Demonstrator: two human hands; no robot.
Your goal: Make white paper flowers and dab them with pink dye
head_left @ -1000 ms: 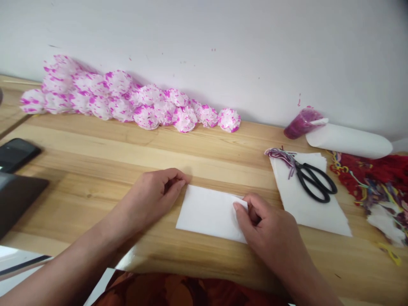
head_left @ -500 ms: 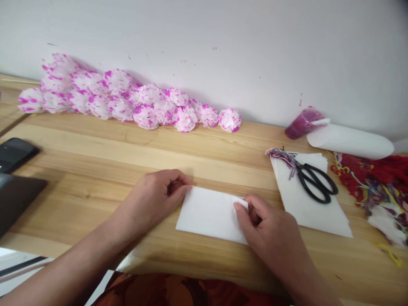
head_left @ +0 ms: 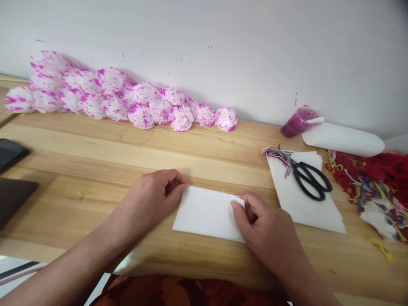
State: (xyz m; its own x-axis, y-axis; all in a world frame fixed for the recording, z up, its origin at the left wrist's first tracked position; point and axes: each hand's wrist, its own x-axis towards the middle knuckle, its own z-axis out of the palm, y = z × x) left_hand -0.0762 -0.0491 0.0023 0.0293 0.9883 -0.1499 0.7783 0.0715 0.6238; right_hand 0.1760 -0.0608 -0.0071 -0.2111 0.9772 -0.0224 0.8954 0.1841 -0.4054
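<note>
A white rectangle of paper (head_left: 207, 214), apparently folded, lies on the wooden table in front of me. My left hand (head_left: 159, 191) pinches its far left corner between thumb and finger. At the far right corner my right hand (head_left: 263, 223) grips the paper, thumb on top and fingers curled behind. To the right of that hand is a stack of white paper sheets (head_left: 315, 212), slightly fanned. Black-handled scissors (head_left: 312, 180) rest on the stack, their blades hidden under a small bunch of purple and pink yarn strands (head_left: 279, 155).
White and magenta paper pompoms (head_left: 140, 104) line the wall at the back left. A purple-stained cup (head_left: 299, 121) leans beside a white paper roll (head_left: 344, 138). Red yarn and coloured scraps (head_left: 379, 178) spread at the right. A black phone (head_left: 11, 153) and dark flat object (head_left: 15, 197) lie left.
The view has shifted slightly, so everything sits a little further left in it. Both hands keep the same hold on the paper.
</note>
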